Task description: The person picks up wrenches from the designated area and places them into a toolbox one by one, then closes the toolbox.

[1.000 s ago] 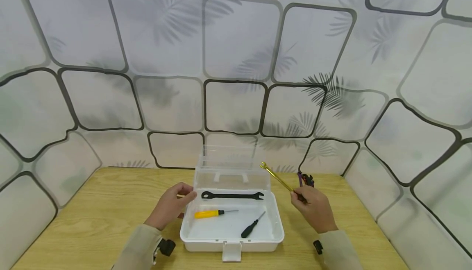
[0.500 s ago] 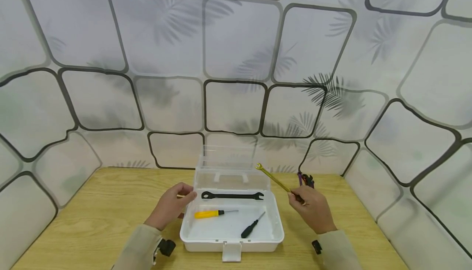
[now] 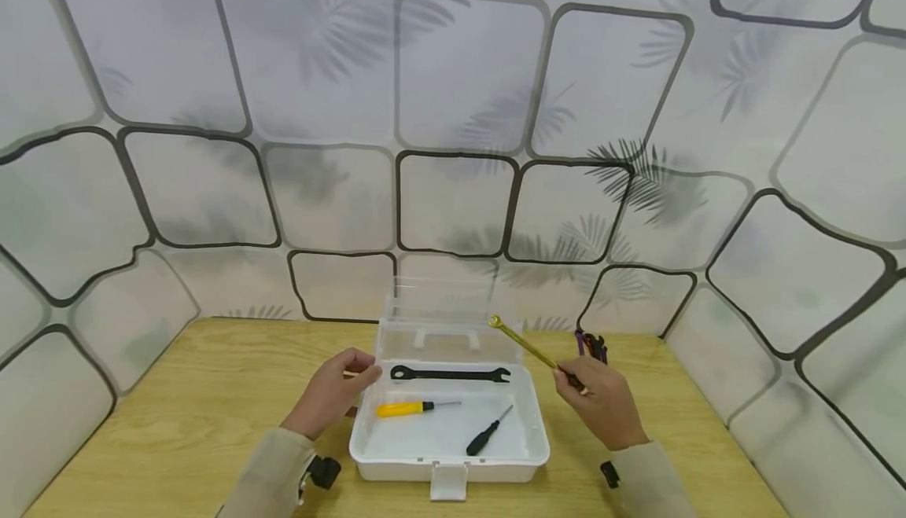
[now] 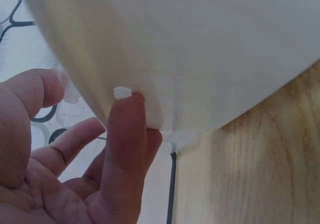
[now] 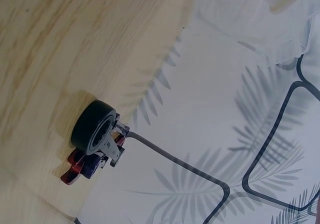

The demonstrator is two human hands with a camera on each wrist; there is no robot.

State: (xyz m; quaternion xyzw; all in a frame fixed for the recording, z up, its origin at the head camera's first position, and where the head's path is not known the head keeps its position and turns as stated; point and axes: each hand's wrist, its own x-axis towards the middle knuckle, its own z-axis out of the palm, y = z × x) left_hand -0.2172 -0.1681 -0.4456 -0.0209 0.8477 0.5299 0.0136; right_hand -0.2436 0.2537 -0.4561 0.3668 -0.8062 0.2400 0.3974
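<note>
A white toolbox (image 3: 453,471) stands on the table with its clear lid (image 3: 446,321) raised at the back. Inside lie a black wrench (image 3: 453,375), a yellow-handled screwdriver (image 3: 403,409) and a black-handled screwdriver (image 3: 481,441). My left hand (image 3: 327,392) holds the box at its left side; the left wrist view shows fingers (image 4: 127,134) against the outer wall and the thumb by the edge. My right hand (image 3: 602,400) grips a gold wrench (image 3: 527,343) by one end, its open jaw pointing up and left, above the box's right side.
At the table's back right, a black ring-shaped roll (image 5: 92,126) sits with a red-and-purple tool (image 5: 82,166). A patterned fabric wall encloses the back and sides of the wooden table (image 3: 212,376). The box's front latch (image 3: 448,483) hangs down.
My right hand has moved the gold wrench slightly left and down, toward the box. My left hand and the tools in the box keep their places; the head view has shifted a little.
</note>
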